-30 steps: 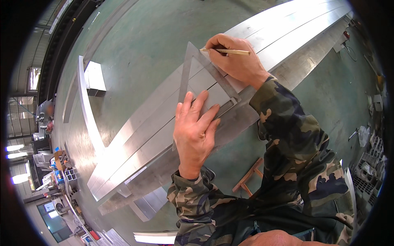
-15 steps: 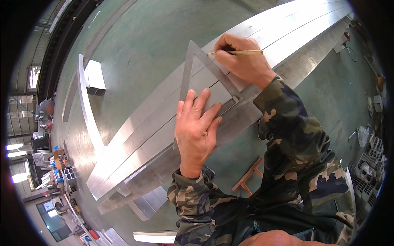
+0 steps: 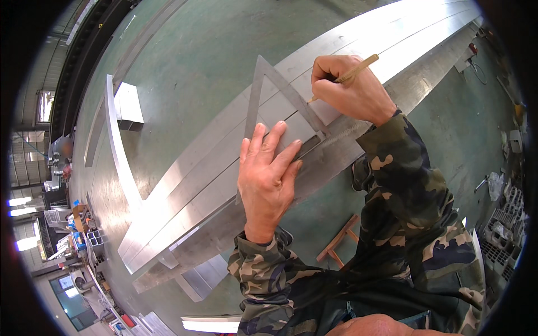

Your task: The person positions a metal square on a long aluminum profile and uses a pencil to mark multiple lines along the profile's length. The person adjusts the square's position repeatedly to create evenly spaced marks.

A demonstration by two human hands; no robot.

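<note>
Several long silvery metal bars [image 3: 185, 178] lie side by side on a metal beam [image 3: 322, 173]. Across them rests a flat grey metal set square [image 3: 294, 96], its pointed corner toward the far side. Fingers spread, my left hand [image 3: 266, 179] presses down on the near part of the set square and the bars. In my right hand [image 3: 356, 87] is a slim yellowish pencil [image 3: 360, 67], pinched in the fingers. Its tip meets the bars right beside the square's right-hand edge.
On the green floor [image 3: 196, 67] to the left stands a square metal tube [image 3: 130, 106] beside a long curved strip [image 3: 120, 145]. A small wooden stool [image 3: 339, 243] is near my legs. Plastic crates [image 3: 507, 224] sit at the far right; tools and boxes [image 3: 84, 229] line the left.
My right hand has slid the pencil toward me along the set square's edge, and the pencil now tilts more upright. My left hand and the square stay in place.
</note>
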